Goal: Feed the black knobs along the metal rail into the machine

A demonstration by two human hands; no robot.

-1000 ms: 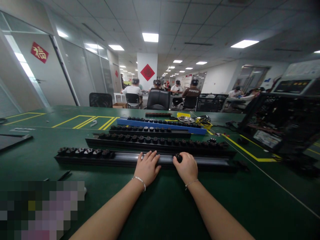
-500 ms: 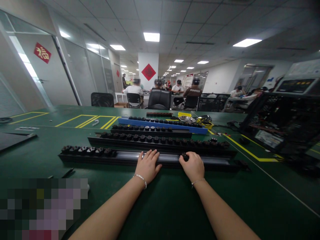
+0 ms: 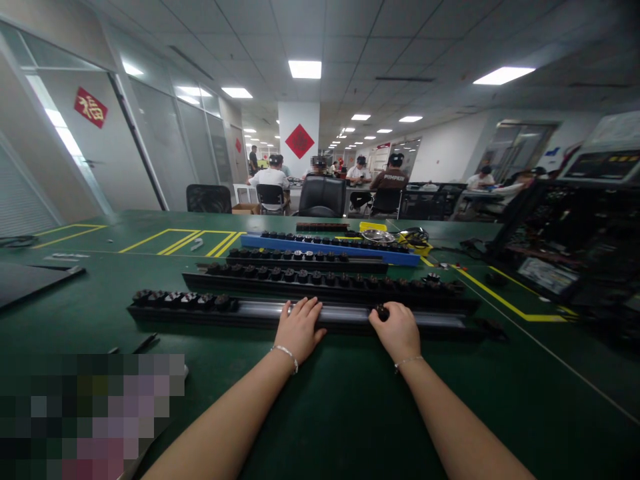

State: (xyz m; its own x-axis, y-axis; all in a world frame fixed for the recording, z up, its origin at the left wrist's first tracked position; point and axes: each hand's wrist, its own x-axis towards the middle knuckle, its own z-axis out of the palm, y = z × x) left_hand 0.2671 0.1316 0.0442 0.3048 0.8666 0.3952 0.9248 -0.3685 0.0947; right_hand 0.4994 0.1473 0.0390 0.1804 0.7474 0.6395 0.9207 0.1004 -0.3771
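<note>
A long black rail (image 3: 350,313) lies across the green table in front of me, with several dark round parts (image 3: 188,300) in a row at its left end. My left hand (image 3: 299,328) rests on the rail's middle, fingers spread, holding nothing. Farther right, my right hand (image 3: 399,328) pinches a small black part (image 3: 382,312) over the rail's channel. Just behind lies a second black rail (image 3: 270,283) filled with similar parts.
Beyond are a shorter black rail (image 3: 365,265), a blue rail (image 3: 400,257) and a yellow tray (image 3: 373,227). An open black machine case (image 3: 545,247) stands on the right. A black panel (image 3: 35,280) lies at the left. People sit farther back.
The view has shifted slightly. My right hand, with the small part in it, has moved a little to the right along the rail. My left hand stays on the rail.
</note>
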